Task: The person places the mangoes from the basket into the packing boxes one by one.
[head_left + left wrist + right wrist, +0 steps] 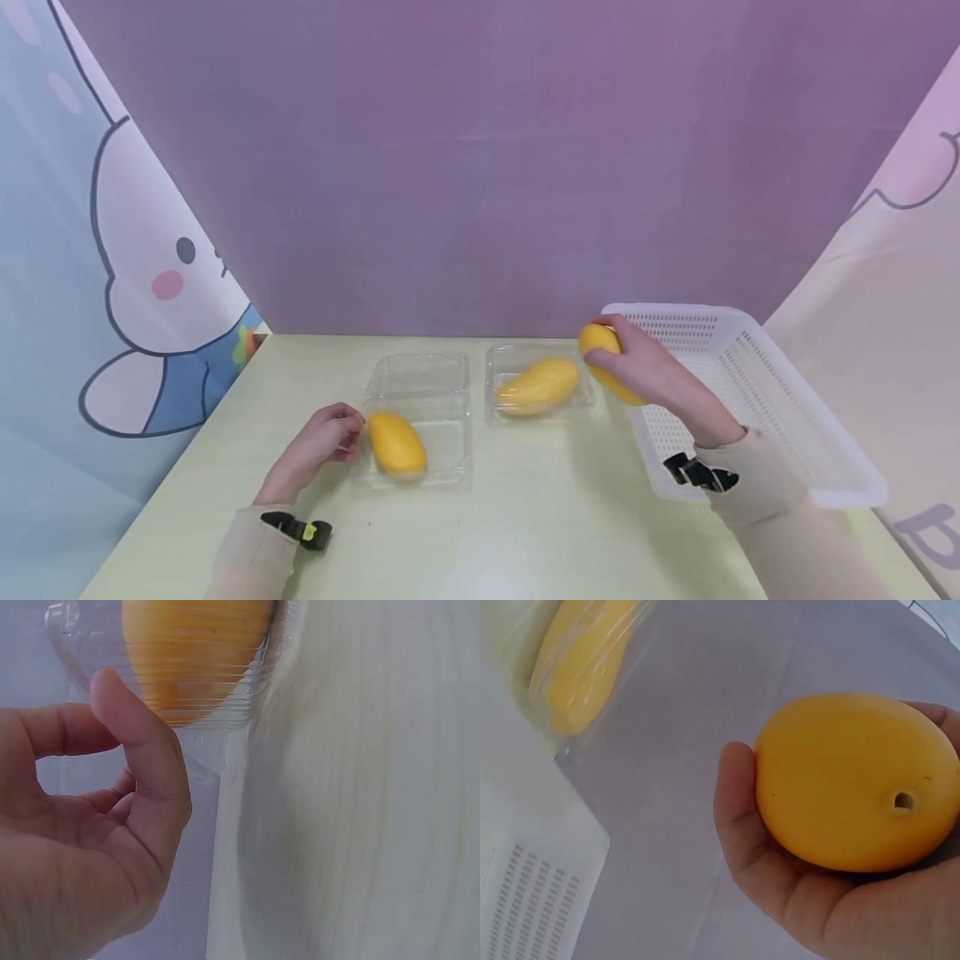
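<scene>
In the head view my right hand (637, 362) grips a yellow mango (599, 337) above the left rim of a white basket. The right wrist view shows the mango's rounded end (840, 780) with a small dark hole, fingers curled round it. My left hand (324, 442) has loosely bent fingers at the left edge of an open clear clamshell box (450, 442), which holds another mango (397, 444). From the left wrist view I cannot tell whether the fingertips touch the box. A third mango (542, 387) lies in a second clear box (504, 358).
The white perforated basket (795, 400) stands on the right of the pale table (510, 533). A purple cloth wall (480, 183) rises behind the table. Printed curtains (45, 292) hang at both sides. The first box's raised lid (422, 375) leans toward the back.
</scene>
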The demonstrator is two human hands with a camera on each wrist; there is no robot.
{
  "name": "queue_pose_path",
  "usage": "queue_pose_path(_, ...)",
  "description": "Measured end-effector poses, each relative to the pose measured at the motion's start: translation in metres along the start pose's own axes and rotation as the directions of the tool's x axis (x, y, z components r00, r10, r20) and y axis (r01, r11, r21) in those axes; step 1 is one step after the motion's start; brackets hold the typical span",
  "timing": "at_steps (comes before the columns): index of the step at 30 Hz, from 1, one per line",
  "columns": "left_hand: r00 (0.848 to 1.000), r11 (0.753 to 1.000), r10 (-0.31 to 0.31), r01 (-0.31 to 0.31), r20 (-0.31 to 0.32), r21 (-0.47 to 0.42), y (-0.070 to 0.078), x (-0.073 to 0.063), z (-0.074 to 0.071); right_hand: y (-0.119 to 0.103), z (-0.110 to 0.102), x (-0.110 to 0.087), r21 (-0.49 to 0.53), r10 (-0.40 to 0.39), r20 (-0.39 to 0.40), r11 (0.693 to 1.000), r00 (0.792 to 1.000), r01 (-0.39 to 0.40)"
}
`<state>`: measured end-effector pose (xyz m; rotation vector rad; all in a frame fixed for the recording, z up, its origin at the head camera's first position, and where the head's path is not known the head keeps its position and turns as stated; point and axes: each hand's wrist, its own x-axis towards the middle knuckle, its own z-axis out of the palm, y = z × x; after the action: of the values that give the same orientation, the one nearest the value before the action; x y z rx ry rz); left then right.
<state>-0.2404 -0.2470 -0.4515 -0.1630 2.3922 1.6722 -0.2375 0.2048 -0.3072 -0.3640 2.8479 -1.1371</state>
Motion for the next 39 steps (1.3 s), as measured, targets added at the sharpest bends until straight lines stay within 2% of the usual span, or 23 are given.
queue_pose_path(6,1.0,1.0,0.005,-0.005,0.002,-0.008,-0.001,0.001,0.0,-0.005,0.017,0.001,0.057,-0.051,-0.044,0.997,0.998,0.053)
queue_pose_path(14,1.0,1.0,-0.003,0.003,0.0,-0.004,-0.002,-0.001,0.001,-0.008,0.038,0.002,0.136,-0.047,-0.076,0.989,0.996,0.057)
queue_pose_path(20,1.0,1.0,-0.008,0.008,-0.001,0.001,0.0,-0.002,0.001,-0.011,0.053,0.002,0.154,-0.068,-0.09,0.985,0.994,0.082)
queue_pose_path(26,1.0,1.0,-0.005,0.005,-0.005,0.004,0.0,-0.003,0.001,-0.016,0.069,0.005,0.191,-0.119,-0.12,0.971,0.986,0.141)
queue_pose_path(39,1.0,1.0,-0.002,0.002,0.0,-0.006,-0.001,0.0,0.0,-0.027,0.102,0.009,0.254,-0.134,-0.17,0.951,0.976,0.175)
